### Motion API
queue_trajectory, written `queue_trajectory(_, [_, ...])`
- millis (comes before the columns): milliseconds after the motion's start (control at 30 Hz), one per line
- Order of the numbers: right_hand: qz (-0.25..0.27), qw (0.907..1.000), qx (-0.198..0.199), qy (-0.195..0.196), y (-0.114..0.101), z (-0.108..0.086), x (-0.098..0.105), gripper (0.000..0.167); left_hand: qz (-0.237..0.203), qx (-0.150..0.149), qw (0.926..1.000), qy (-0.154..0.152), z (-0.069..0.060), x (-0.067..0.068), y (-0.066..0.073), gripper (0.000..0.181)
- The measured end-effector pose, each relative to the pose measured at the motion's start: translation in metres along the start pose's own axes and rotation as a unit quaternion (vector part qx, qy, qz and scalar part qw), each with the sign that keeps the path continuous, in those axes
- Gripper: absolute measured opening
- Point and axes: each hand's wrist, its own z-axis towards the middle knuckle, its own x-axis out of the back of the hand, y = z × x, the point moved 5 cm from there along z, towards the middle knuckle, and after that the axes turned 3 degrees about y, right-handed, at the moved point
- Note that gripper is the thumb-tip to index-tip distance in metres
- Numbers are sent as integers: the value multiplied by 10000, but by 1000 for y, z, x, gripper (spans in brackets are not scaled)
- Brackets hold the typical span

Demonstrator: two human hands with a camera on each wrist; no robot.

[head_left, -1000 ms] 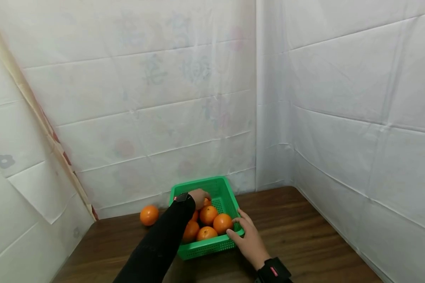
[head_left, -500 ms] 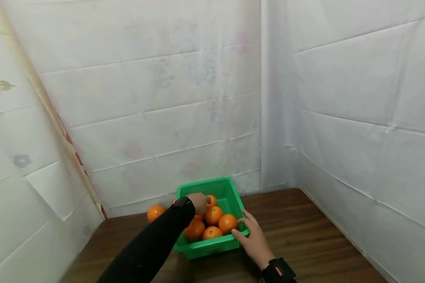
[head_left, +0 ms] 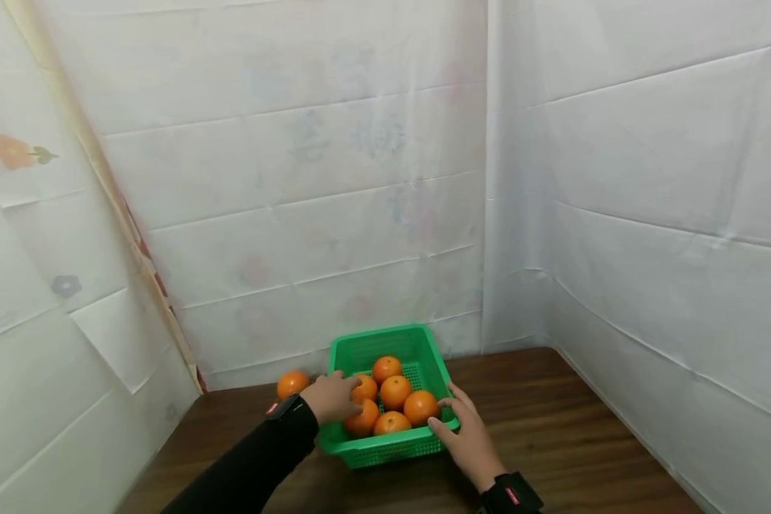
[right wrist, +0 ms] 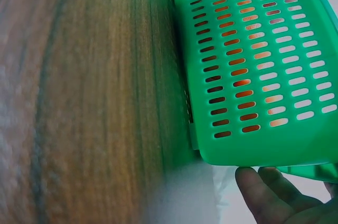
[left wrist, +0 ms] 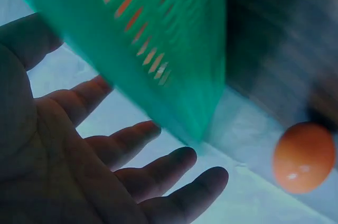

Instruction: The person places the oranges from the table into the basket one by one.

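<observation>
A green plastic basket (head_left: 385, 454) holds several oranges (head_left: 395, 392). My left hand (head_left: 332, 397) is over the basket's left rim, fingers spread and holding nothing, close to the oranges on that side. In the left wrist view, the spread fingers (left wrist: 174, 174) lie along the basket's edge. My right hand (head_left: 472, 439) rests against the basket's near right corner, thumb by the front rim and fingers along the right side. In the right wrist view, fingertips (right wrist: 245, 176) touch the basket at the wall's end.
A single orange (head_left: 292, 384) lies on the brown wooden table (head_left: 527, 428), left of the basket. White sheets (head_left: 334, 214) hang behind the table and at both sides. The table's right edge meets a sheet.
My left hand has drawn back from an orange deep in the basket towards the left rim, its fingers spreading. The right hand stays at the corner. The head view has shifted slightly left.
</observation>
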Motion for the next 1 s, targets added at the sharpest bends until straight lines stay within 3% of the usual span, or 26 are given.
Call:
queue_trajectory(300, [-97, 9999, -12, -75, 4, -3, -1, 30, -971, 129, 9952, -30, -34, -18, -22, 65])
queue_trajectory(567, [-79, 10000, 26, -34, 1, -3, 1, 32, -1603, 343, 9859, 323, -57, -27, -21, 63])
queue_trajectory(700, [-96, 9999, 33, -33, -1, -2, 1, 33, -1839, 498, 9806, 450, -63, -28, -19, 63])
queue_trajectory(1000, [-195, 9998, -13, -44, -3, -2, 1, 31, -2268, 484, 9700, 731, -68, -37, -25, 60])
